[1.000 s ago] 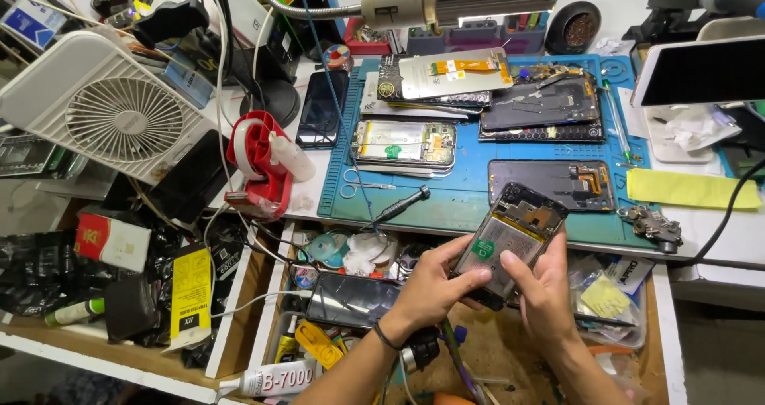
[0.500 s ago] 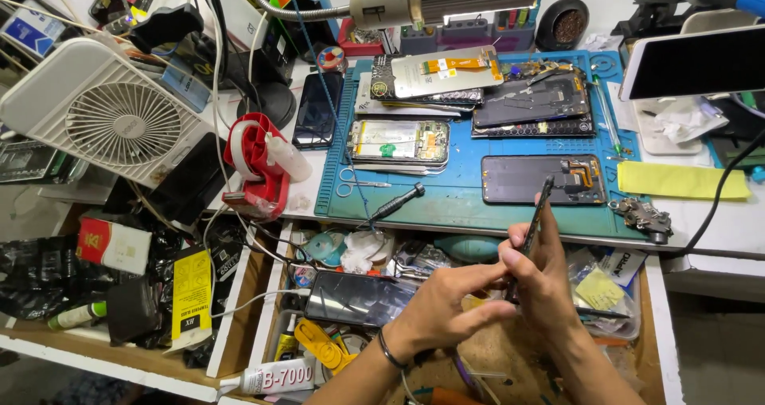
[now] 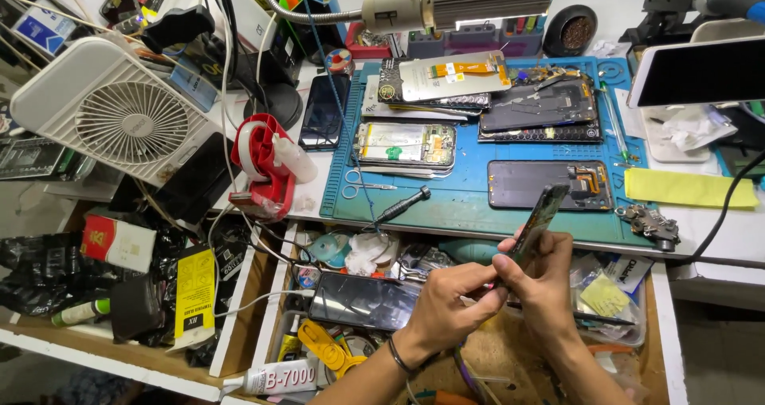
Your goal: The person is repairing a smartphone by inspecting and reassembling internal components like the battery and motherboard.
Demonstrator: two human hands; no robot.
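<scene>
My right hand (image 3: 548, 281) holds an opened phone body (image 3: 539, 218) turned edge-on, tilted up over the front edge of the blue work mat (image 3: 470, 202). My left hand (image 3: 446, 301) pinches at the phone's lower edge, fingertips against my right hand. Whether a small tool is between the left fingers is hidden. Both hands hover above an open drawer (image 3: 510, 349) full of parts.
On the mat lie several opened phones and screens (image 3: 550, 184), a screwdriver (image 3: 402, 204) and scissors (image 3: 358, 186). A white fan (image 3: 119, 118) and red tape dispenser (image 3: 263, 166) stand left. A lamp (image 3: 470, 2) hangs above. A dark phone (image 3: 362, 301) and glue tube (image 3: 275, 377) lie in the drawer.
The phone body was face-up in both hands a second ago; it has been turned onto its edge, and my left hand has closed in on its lower end.
</scene>
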